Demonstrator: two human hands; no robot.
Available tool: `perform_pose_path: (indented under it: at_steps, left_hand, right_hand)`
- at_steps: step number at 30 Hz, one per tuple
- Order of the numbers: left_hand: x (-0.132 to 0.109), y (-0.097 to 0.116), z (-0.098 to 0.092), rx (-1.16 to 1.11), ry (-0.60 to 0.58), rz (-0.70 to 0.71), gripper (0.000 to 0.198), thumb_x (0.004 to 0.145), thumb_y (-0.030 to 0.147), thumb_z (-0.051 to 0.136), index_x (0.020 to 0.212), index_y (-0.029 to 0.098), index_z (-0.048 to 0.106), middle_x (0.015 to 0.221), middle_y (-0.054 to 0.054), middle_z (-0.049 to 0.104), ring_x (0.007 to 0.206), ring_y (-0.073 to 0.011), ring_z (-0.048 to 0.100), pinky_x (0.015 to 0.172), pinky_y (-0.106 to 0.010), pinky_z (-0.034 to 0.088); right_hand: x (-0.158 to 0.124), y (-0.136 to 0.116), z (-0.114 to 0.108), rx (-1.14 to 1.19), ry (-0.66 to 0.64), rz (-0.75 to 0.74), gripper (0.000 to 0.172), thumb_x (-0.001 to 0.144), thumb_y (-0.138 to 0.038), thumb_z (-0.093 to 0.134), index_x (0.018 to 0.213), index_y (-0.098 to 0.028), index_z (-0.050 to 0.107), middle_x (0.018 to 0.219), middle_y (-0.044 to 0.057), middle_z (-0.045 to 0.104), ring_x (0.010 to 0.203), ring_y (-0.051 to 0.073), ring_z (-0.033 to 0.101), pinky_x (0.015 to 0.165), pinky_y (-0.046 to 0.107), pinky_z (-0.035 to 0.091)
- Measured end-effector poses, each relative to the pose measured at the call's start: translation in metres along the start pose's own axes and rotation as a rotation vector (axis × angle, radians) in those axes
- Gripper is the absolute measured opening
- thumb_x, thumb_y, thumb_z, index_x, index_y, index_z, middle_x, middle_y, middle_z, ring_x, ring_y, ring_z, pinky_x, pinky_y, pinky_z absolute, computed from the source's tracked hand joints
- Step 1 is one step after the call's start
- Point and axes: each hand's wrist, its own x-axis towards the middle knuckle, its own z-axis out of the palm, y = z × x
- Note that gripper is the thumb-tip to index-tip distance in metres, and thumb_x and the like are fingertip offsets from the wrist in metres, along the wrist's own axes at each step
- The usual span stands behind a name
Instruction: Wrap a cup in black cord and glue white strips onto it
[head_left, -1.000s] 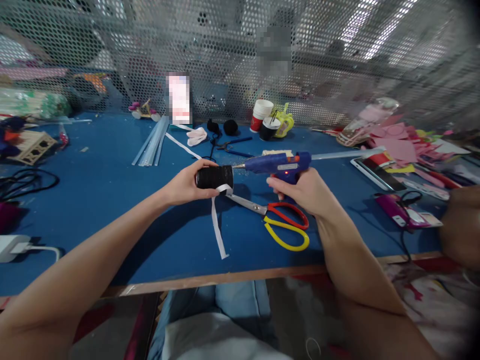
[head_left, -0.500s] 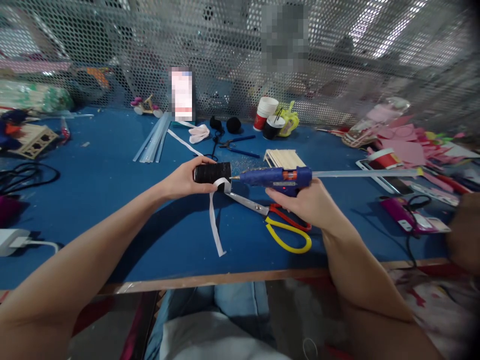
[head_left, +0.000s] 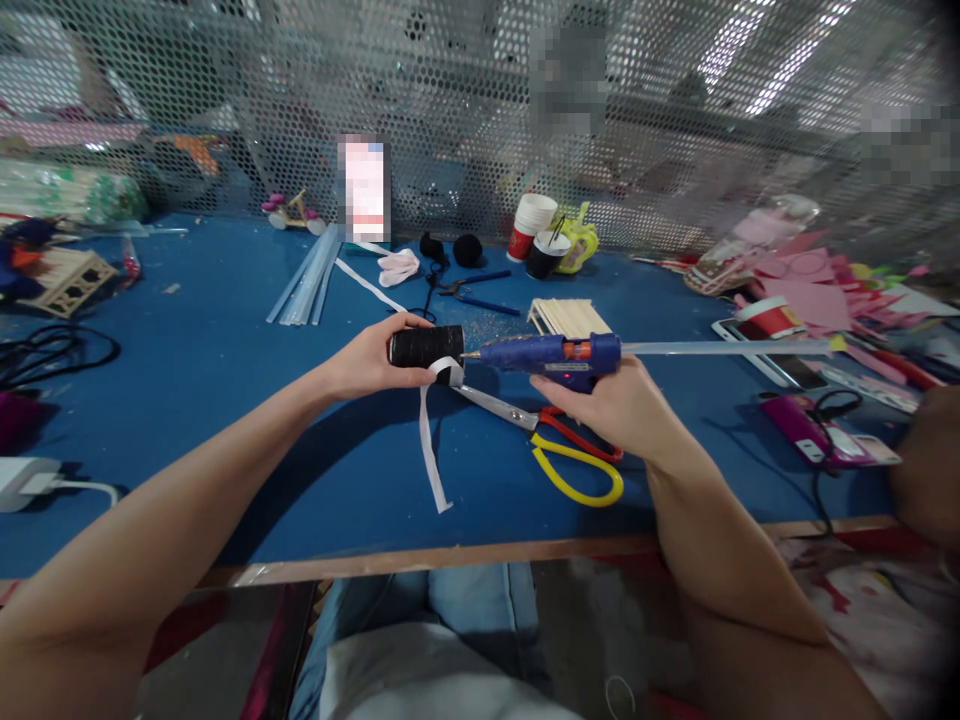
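Note:
My left hand is closed round a black cylinder held sideways above the blue table. A white strip is stuck at the cylinder's right end and hangs down to the table. My right hand grips a blue hot glue gun with a clear glue stick poking out behind it. The gun's nozzle points left and sits right at the cylinder's right end, by the white strip.
Red and yellow scissors lie under my right hand. Wooden sticks, clear glue sticks, paper cups and blue pliers sit farther back. Pink paper scraps pile at the right. Another person's arm shows at the right edge. Perforated metal screen behind.
A second ago the glue gun was higher and tilted; it has come down level, and its nozzle now rests at the cylinder's end. The hands have hardly moved in the last half second.

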Motion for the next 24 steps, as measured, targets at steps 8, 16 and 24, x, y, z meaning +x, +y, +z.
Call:
perform_pose_path:
  at_steps: [8, 16, 24]
  left_hand:
    - [-0.0006, 0.0012, 0.0015, 0.05, 0.003, 0.023, 0.062, 0.061, 0.043, 0.072, 0.114, 0.019, 0.051, 0.094, -0.003, 0.059, 0.077, -0.0165, 0.055, 0.068, -0.026, 0.045]
    - [-0.0027, 0.0016, 0.0033, 0.079, -0.029, 0.084, 0.061, 0.064, 0.041, 0.071, 0.116, 0.019, 0.049, 0.103, -0.005, 0.059, 0.086, -0.0187, 0.057, 0.076, -0.028, 0.046]
    - [-0.0023, 0.0027, 0.0021, 0.073, -0.023, 0.054, 0.061, 0.063, 0.042, 0.072, 0.116, 0.019, 0.05, 0.101, -0.004, 0.058, 0.081, -0.0173, 0.056, 0.071, -0.027, 0.045]
  right_hand:
    - [0.0009, 0.001, -0.0004, 0.048, 0.021, 0.008, 0.024, 0.078, -0.036, 0.059, 0.06, -0.023, 0.051, 0.059, 0.001, 0.061, 0.056, 0.017, 0.058, 0.055, 0.031, 0.049]
    - [0.0031, 0.0042, 0.0006, -0.038, 0.043, 0.026, 0.027, 0.077, -0.034, 0.06, 0.054, -0.023, 0.05, 0.048, -0.001, 0.054, 0.049, 0.016, 0.054, 0.052, 0.032, 0.045]
    - [0.0035, -0.0002, -0.001, 0.036, 0.034, 0.074, 0.024, 0.075, -0.034, 0.062, 0.058, -0.023, 0.052, 0.055, 0.001, 0.059, 0.051, 0.017, 0.057, 0.052, 0.032, 0.047]
